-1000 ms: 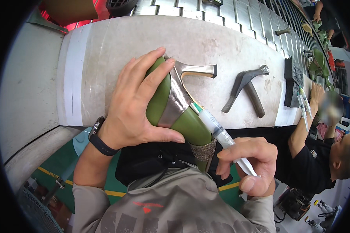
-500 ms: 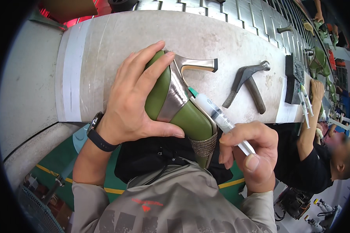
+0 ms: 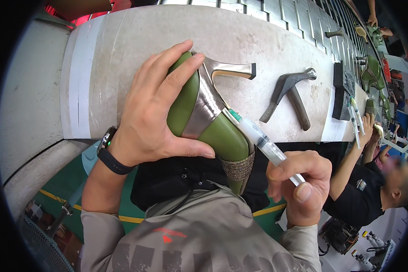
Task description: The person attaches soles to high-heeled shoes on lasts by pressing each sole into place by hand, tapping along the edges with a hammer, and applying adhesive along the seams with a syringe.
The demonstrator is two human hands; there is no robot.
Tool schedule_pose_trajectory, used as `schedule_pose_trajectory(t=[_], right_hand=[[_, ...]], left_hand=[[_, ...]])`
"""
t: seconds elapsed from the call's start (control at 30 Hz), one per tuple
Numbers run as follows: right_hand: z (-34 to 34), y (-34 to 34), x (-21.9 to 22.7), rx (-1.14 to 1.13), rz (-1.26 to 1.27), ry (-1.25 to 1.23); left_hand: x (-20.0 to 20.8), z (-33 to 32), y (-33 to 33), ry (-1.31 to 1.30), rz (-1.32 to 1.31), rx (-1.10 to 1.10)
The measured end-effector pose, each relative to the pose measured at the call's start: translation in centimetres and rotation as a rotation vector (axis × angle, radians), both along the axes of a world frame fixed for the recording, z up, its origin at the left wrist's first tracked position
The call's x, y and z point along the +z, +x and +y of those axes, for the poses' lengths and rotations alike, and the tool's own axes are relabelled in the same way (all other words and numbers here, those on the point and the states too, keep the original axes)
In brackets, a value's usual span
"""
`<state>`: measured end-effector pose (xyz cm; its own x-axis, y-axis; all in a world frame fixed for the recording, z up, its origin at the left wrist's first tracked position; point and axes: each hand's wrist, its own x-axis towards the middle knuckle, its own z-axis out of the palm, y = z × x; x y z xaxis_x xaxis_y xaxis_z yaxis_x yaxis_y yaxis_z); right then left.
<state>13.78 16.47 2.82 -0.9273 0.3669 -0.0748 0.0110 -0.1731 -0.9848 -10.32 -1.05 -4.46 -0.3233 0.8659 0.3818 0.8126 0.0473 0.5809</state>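
My left hand (image 3: pixel 152 109) grips a green high-heeled shoe (image 3: pixel 224 138) lying on its side, thumb over the near side and fingers round its back. A shiny metallic band crosses the shoe, its heel points right, and a glittery strap wraps the toe end. In my right hand (image 3: pixel 303 181) is a clear syringe (image 3: pixel 263 143) with white content, thumb by the plunger's end. Its green tip is at the shoe's sole edge; whether it touches I cannot tell. A hammer (image 3: pixel 294 93) rests on the table to the right.
The pale worktable (image 3: pixel 131 41) has a slatted metal conveyor (image 3: pixel 294 22) behind it. A dark block (image 3: pixel 343 93) stands at its right end, beside other syringes (image 3: pixel 356 120). A co-worker (image 3: pixel 367 190) in black is close on the right, hands by another green shoe.
The syringe and my right hand have shifted slightly right and down, the tip sliding along the sole edge toward the toe. My left hand keeps its grip. The co-worker's hands have moved.
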Motion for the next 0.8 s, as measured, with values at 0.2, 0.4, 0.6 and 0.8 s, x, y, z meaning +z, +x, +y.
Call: schedule_pose_trajectory(t=[0.2, 0.4, 0.6, 0.8], right_hand=[[0.0, 0.8, 0.2, -0.006, 0.001, -0.008], [-0.2, 1.0, 0.0, -0.003, 0.015, 0.023], [-1.3, 2.8, 1.7, -0.150, 0.003, -0.004], [-1.4, 4.5, 1.5, -0.136, 0.131, 0.119]], left_hand=[[0.0, -0.1, 0.1, -0.003, 0.008, 0.006], [0.1, -0.1, 0.2, -0.008, 0.002, 0.006], [-0.1, 0.1, 0.1, 0.005, -0.017, -0.005], [-0.4, -0.4, 0.1, 0.003, -0.032, 0.000]])
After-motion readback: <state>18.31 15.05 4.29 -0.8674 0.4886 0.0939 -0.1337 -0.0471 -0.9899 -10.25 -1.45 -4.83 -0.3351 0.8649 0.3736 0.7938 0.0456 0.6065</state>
